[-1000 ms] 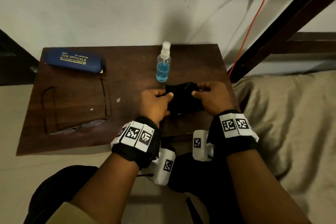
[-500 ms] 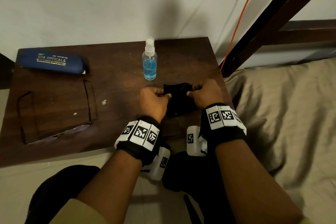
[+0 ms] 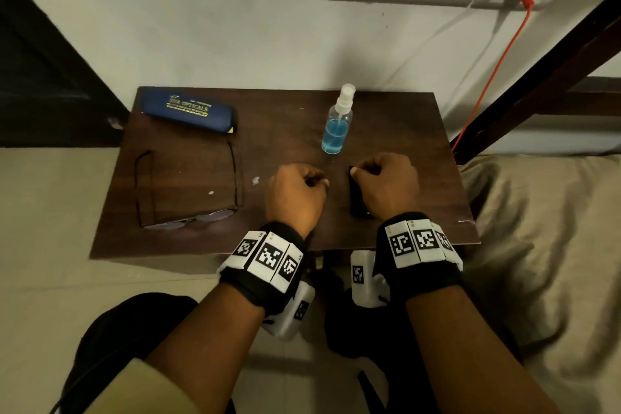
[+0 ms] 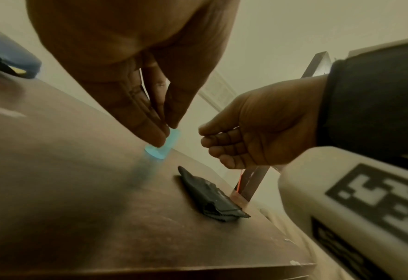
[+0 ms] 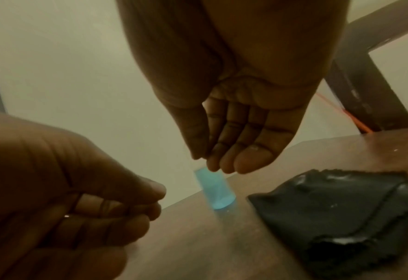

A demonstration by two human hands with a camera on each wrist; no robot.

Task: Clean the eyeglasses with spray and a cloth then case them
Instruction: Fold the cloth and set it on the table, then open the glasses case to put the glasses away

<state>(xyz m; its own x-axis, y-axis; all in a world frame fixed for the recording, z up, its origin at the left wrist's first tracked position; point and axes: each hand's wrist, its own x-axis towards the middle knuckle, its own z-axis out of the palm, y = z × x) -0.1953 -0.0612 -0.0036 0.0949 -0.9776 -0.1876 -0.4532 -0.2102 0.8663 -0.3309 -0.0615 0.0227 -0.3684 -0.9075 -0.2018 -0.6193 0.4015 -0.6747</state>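
From the head view, your left hand (image 3: 295, 193) and right hand (image 3: 386, 186) hover curled over the table (image 3: 285, 144); eyeglasses (image 3: 188, 191) lie left, case (image 3: 188, 109) behind them. Both wrist views show loosely bent fingers holding nothing, the folded black cloth (image 4: 212, 197) lying free. Judged next: take the spray bottle (image 3: 337, 121).
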